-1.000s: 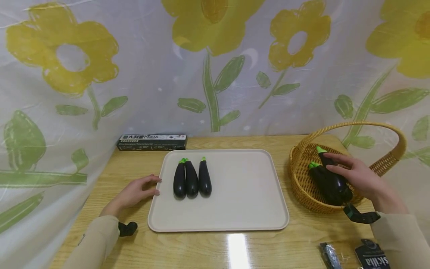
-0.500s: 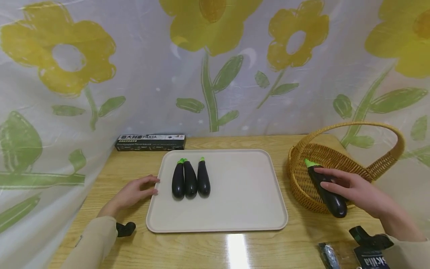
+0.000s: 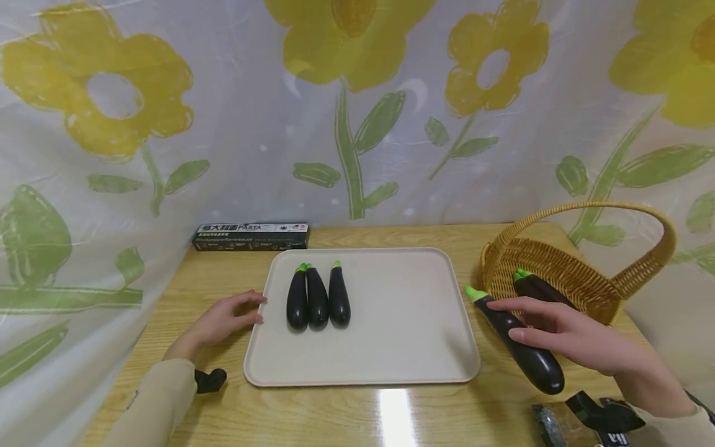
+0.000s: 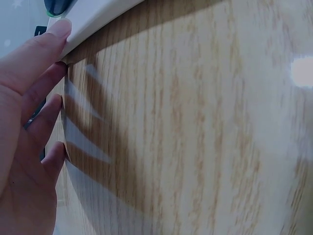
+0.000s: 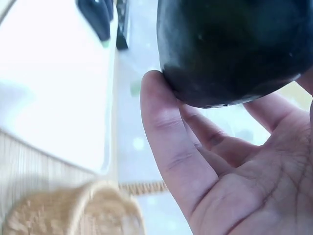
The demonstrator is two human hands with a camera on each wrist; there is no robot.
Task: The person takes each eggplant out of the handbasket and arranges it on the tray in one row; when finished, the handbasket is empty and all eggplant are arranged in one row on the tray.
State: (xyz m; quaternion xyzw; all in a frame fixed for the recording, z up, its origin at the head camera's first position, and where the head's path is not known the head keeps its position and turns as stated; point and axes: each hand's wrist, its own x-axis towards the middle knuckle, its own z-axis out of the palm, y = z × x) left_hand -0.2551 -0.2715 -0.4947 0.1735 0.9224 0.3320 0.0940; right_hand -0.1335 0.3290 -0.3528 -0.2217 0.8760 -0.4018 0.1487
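My right hand (image 3: 581, 335) grips a dark eggplant (image 3: 536, 366) with a bright green stem, held tilted between the wicker basket (image 3: 631, 282) and the cream tray (image 3: 410, 357). In the right wrist view its rounded end (image 5: 234, 54) sits between thumb and fingers. Another eggplant (image 3: 539, 288) lies in the basket, partly hidden behind my right hand. Three eggplants (image 3: 318, 304) lie side by side on the tray's left part, stems away from me. My left hand (image 3: 223, 318) touches the tray's left edge with loosely bent fingers; its thumb (image 4: 34, 56) lies at the rim.
A dark pasta box (image 3: 251, 237) stands behind the tray, against the flowered curtain (image 3: 240, 143). The basket's tall handle (image 3: 609, 205) arches over it on the right. Small dark packets (image 3: 550, 425) lie on the wooden table (image 3: 313, 413) at the front right.
My right hand has lifted one eggplant out of the basket and moved it left and toward me, over the basket's near left side. My left hand stays at the tray edge.
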